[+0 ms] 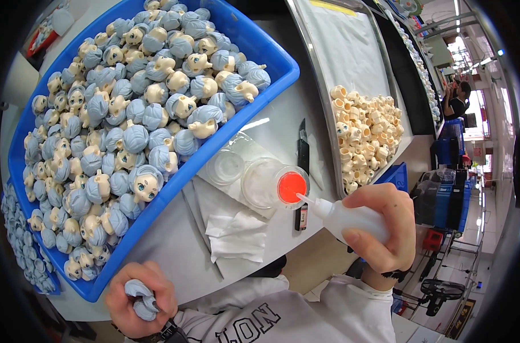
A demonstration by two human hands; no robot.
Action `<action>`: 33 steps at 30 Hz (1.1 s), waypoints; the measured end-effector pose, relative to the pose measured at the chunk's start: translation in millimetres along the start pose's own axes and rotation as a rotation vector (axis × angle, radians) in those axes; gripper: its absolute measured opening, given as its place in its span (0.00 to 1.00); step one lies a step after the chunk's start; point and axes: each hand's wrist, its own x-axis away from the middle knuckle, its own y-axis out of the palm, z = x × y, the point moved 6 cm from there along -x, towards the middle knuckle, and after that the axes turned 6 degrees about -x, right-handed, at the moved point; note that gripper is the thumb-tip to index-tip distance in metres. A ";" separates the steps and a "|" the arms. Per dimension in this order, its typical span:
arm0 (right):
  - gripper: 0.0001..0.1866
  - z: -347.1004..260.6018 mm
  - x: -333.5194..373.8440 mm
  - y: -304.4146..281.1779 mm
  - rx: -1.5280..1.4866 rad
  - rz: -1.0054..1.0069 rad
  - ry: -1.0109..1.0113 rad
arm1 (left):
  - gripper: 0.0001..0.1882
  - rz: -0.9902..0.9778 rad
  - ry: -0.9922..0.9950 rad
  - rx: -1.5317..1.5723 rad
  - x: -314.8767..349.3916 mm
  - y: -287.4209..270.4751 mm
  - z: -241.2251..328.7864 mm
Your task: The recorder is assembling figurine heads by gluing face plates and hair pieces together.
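My left hand [133, 302] is closed around a light blue doll hair piece [143, 301], low at the table's front edge beside a blue bin. In my right hand [384, 220] is a white squeeze bottle [358, 220], gripped between thumb and fingers. Its thin nozzle points left, its tip at the round red-orange disc [292, 187]; whether they touch I cannot tell. Next to the disc are a clear round container [260, 184] and a smaller clear cup [225, 167]. A folded white cloth [237, 235] lies nearer to me.
The large blue bin [280, 57] at left is heaped with blue-haired doll heads [128, 137]. At right, a metal tray [328, 68] holds many hollow cream-coloured face parts [368, 134]. A black utility knife [303, 150] lies between them. Another person [458, 100] is far off at right.
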 end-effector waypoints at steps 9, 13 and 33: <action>0.18 -0.9 3.4 0.2 0.041 0.050 0.023 | 0.27 -0.275 -0.037 -0.110 -2.4 11.8 -5.2; 0.15 -8.0 -0.7 -1.4 0.074 -0.081 -0.074 | 0.24 -0.216 -0.044 -0.067 -3.2 13.5 -3.5; 0.16 0.7 6.1 -1.8 0.030 0.041 0.034 | 0.23 -0.276 -0.014 -0.150 -4.7 23.0 -8.0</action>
